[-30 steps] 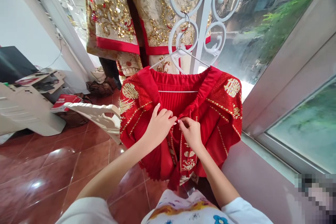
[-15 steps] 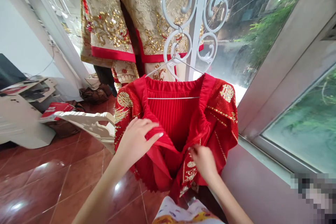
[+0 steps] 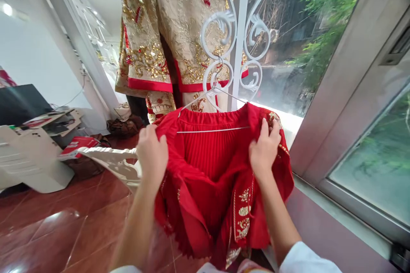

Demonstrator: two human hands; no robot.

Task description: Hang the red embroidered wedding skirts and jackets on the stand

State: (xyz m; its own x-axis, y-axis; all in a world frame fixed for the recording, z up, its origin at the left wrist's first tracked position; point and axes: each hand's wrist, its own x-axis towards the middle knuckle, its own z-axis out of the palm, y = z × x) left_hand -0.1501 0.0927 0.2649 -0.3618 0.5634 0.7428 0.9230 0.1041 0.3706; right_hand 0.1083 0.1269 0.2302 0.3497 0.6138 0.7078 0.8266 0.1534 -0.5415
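Note:
A red garment [image 3: 205, 149] with gold embroidery, a gathered upper edge and pleated cloth inside hangs in front of me on a thin wire hanger [image 3: 211, 130]. My left hand [image 3: 152, 153] is closed over the garment's upper left side, thumb toward the inside. On the opposite side my right hand [image 3: 265, 147] is closed on the upper right part, beside a gold motif. Between the hands the front hangs loosely apart, with folds drooping below. A panel of gold embroidery [image 3: 244, 211] shows at the lower right of the cloth. The hanger's hook is at the white scrolled metalwork [image 3: 221, 30].
A cream-and-gold sequined outfit [image 3: 192, 47] with red trim hangs behind. To the left are a carved white chair [image 3: 123, 164], a white desk [image 3: 33, 158] and a red box [image 3: 77, 147]. A metal-framed window [image 3: 333, 72] borders the right over a ledge.
Both hands have moved up and outward from the garment's front folds to its two upper sides and closed there. The view has tilted up slightly.

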